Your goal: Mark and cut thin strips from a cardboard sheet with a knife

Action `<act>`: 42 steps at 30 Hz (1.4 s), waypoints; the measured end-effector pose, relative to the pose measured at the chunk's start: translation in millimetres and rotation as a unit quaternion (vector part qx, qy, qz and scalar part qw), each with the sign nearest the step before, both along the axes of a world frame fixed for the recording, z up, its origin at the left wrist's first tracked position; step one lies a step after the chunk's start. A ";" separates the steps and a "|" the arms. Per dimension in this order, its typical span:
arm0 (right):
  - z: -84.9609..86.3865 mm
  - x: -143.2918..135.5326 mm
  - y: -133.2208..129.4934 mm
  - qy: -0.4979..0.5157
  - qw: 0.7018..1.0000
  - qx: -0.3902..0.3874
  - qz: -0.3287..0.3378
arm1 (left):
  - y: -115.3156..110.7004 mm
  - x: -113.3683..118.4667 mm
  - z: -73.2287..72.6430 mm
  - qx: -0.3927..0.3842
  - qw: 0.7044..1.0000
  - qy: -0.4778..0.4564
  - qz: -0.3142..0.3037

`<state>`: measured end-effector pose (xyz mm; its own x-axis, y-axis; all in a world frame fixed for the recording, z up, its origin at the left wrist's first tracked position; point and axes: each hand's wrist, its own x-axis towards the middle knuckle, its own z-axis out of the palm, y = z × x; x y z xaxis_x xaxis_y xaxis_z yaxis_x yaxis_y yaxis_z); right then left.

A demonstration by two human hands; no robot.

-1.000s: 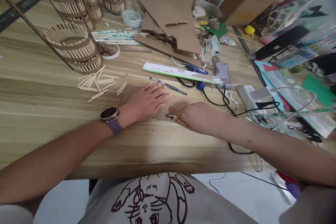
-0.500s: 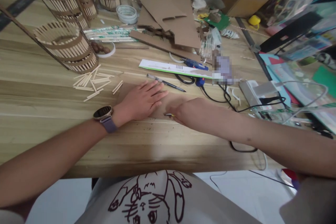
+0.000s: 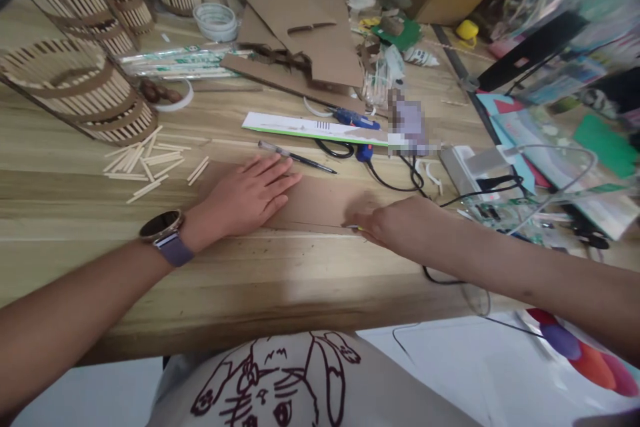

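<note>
My left hand (image 3: 250, 197) lies flat with fingers spread on a piece of brown cardboard (image 3: 317, 203). In my right hand (image 3: 393, 221), closed, is a small utility knife (image 3: 356, 227); only its blade tip and a bit of yellow show, the rest being hidden in the fist. Its tip touches the cardboard near the front edge, at the right end of a thin dark line in the board. Beyond the left fingers lies a black pen (image 3: 300, 158).
Wooden sticks (image 3: 145, 160) and a stick-and-cardboard basket (image 3: 83, 90) stand at left. Behind the cardboard are a white strip (image 3: 310, 127) and a blue glue gun (image 3: 355, 119). Cardboard scraps (image 3: 330, 47) lie farther back. A power strip (image 3: 463, 173) with cables sits at right.
My right hand has drawn the knife rightward along the cardboard's front edge, away from my left hand, which stays pressed on the board. The camera view has shifted slightly.
</note>
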<state>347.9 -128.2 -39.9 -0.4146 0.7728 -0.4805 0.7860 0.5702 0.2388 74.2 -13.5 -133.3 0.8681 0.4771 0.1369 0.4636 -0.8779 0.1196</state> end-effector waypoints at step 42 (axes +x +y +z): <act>-4.1 57.7 -15.8 0.061 0.990 -0.018 -0.125 | -7.6 4.2 -0.8 -0.004 0.999 -0.028 0.032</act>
<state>405.7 -144.0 -44.0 -0.2685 0.8421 -0.4678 0.9257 0.3598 0.1164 78.4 -21.1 -134.1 0.8270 0.5323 0.1807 0.5108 -0.8458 0.1539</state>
